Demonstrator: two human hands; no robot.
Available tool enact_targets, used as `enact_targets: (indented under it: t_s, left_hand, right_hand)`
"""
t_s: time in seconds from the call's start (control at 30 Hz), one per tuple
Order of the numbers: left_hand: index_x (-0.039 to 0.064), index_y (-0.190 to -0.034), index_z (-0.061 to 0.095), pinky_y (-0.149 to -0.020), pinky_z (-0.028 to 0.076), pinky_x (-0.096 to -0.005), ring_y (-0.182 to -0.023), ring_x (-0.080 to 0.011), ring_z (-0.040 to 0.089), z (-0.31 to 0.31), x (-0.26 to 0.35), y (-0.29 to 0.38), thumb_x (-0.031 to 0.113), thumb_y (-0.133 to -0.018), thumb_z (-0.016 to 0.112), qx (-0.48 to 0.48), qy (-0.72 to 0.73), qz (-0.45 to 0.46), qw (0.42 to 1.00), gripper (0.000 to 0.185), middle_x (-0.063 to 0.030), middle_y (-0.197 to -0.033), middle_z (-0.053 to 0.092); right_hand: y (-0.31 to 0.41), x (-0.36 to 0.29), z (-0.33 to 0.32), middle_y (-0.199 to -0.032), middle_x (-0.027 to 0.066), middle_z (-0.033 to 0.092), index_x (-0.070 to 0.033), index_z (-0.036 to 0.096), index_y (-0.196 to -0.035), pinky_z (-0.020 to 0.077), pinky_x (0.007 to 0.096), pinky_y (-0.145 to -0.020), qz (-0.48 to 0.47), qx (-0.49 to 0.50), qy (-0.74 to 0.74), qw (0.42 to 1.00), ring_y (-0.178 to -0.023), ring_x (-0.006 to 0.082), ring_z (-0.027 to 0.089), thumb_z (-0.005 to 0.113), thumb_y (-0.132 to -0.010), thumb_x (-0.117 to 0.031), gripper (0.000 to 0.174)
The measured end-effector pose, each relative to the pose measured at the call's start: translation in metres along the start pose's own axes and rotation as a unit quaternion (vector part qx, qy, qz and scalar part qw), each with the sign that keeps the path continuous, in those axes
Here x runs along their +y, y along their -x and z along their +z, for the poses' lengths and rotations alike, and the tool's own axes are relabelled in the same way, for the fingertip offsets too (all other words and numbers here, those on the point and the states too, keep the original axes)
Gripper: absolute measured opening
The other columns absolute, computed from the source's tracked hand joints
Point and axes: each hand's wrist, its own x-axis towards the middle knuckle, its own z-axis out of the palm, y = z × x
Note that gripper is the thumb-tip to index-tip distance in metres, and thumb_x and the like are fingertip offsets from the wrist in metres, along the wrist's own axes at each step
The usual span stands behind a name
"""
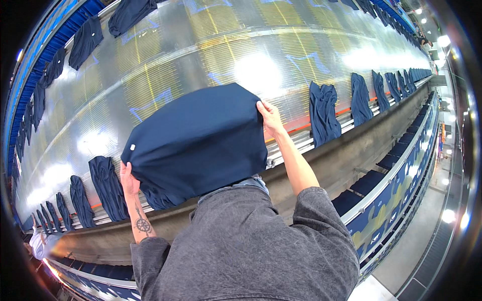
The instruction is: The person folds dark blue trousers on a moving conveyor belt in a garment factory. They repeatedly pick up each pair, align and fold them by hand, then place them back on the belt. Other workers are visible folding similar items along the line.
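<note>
A dark navy fabric panel (203,124) is stretched between my two hands over the near edge of a long, shiny table (180,71). My left hand (128,178) pinches its left edge, just below a small white tag (132,147). At the upper right corner, my right hand (270,117) grips the cloth between thumb and fingers. The middle of the panel lies fairly smooth, while its lower left part bunches into folds. Its near side hangs towards my waist.
Bunched navy cloths hang along the near rail on the right (324,113) and left (107,188). More drape over the far edge (86,41). Behind me runs a rack with printed camouflage-like panels (391,214). Another person in a light top (37,242) stands at far left.
</note>
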Motion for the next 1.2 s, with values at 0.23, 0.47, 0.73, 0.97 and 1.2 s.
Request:
enact_targets:
  t_s: [0.23,0.47,0.73,0.97,1.2]
  left_hand:
    - [0.008,-0.157,0.042,-0.112,0.046,-0.0362,-0.132,-0.0227,0.057,-0.026,-0.059,-0.038,0.002,-0.104,0.059,0.109,-0.169,0.011,0.98,0.056,-0.0109,-0.155,0.049]
    - [-0.003,-0.152,0.046,-0.114,0.041,-0.0334,-0.133,-0.0218,0.054,-0.014,-0.061,-0.025,-0.007,-0.099,0.059,0.146,-0.405,0.086,0.898,0.054,-0.0131,-0.153,0.051]
    - [-0.005,-0.144,0.055,-0.113,0.044,-0.0328,-0.127,-0.0203,0.059,-0.037,-0.038,-0.01,-0.004,-0.101,0.061,0.178,-0.331,0.046,0.926,0.044,-0.0159,-0.142,0.06]
    - [-0.006,-0.145,0.054,-0.106,0.048,-0.0298,-0.121,-0.0184,0.062,-0.045,-0.03,-0.003,-0.005,-0.1,0.061,0.164,-0.365,0.03,0.916,0.046,-0.0151,-0.141,0.061]
    - [-0.006,-0.147,0.052,-0.107,0.048,-0.0294,-0.122,-0.0181,0.061,-0.034,-0.033,-0.001,-0.008,-0.099,0.059,0.15,-0.336,0.0,0.93,0.048,-0.0152,-0.143,0.059]
  right_hand:
    - [-0.023,0.068,-0.013,-0.108,0.0001,0.074,0.002,0.069,-0.129,0.0525,0.0246,-0.084,0.052,0.005,0.083,0.995,-0.094,0.0059,0.064,0.062,-0.107,-0.019,0.031]
    - [0.002,0.076,-0.021,-0.136,0.0099,0.067,-0.008,0.059,-0.145,0.0545,0.0276,-0.085,-0.013,-0.003,0.223,0.975,-0.099,0.0107,0.066,0.072,-0.092,-0.002,0.055]
    - [0.028,0.051,-0.027,-0.092,-0.0006,0.065,-0.003,0.072,-0.127,0.0465,0.0217,-0.069,-0.089,-0.037,0.301,0.949,-0.077,0.0055,0.054,0.072,-0.094,-0.001,0.034]
    - [0.043,0.052,-0.032,-0.095,0.0003,0.066,-0.003,0.072,-0.128,0.0464,0.0213,-0.068,-0.015,-0.043,0.29,0.956,-0.077,0.005,0.054,0.072,-0.094,-0.002,0.034]
    - [0.057,0.048,-0.038,-0.116,0.0107,0.075,-0.005,0.072,-0.128,0.053,0.0264,-0.075,-0.027,-0.017,0.277,0.96,-0.084,0.0119,0.065,0.072,-0.093,-0.007,0.035]
